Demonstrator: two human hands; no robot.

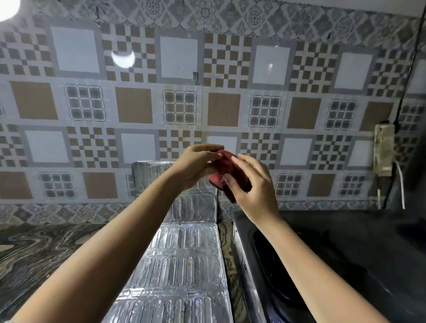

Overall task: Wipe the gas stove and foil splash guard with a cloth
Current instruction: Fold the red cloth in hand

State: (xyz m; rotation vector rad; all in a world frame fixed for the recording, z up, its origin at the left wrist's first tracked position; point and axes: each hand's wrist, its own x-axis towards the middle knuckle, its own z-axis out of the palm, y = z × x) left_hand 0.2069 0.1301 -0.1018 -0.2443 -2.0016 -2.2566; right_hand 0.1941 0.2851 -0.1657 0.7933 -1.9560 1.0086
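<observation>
A dark red cloth (227,171) is held up in the air in front of the tiled wall, bunched between both hands. My left hand (196,166) pinches its top edge from the left. My right hand (251,187) grips it from the right and below. Under my arms the ribbed silver foil splash guard (185,265) stands folded, one panel running toward me and one rising at the back. The gas stove (300,267) lies to its right, dark, with a round burner recess and a shiny metal left edge.
A patterned tile wall (136,104) fills the background. A marbled countertop (32,251) spreads to the left. A cream power strip (383,149) with cables hangs on the wall at right. A bright lamp glares at top left.
</observation>
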